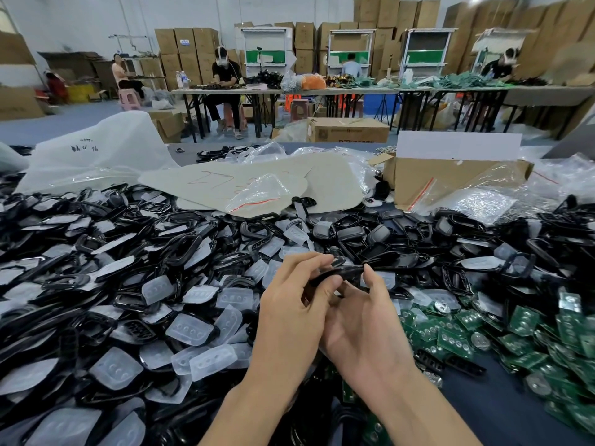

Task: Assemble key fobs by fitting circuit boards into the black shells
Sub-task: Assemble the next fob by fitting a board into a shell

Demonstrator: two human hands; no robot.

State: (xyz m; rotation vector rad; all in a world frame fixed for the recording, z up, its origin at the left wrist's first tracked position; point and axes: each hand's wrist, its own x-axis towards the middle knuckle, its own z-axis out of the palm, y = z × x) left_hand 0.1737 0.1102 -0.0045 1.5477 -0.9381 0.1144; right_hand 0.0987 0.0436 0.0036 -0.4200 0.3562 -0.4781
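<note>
Both my hands meet over the middle of the table around one black shell [346,271]. My left hand [289,304] pinches the shell's near end between thumb and fingers. My right hand [363,320] cups under it, thumb up against its right end. Whether a board sits inside the shell is hidden by my fingers. A heap of black shells [180,252] mixed with clear rubber button pads [193,329] covers the left and far side. Green circuit boards [528,336] lie piled at the right.
A cardboard box [450,178] with plastic bags stands at the back right, grey sheets [257,185] and a white bag [96,152] behind the heap. Bare dark tabletop [483,400] shows right of my forearm. Other people work at far tables.
</note>
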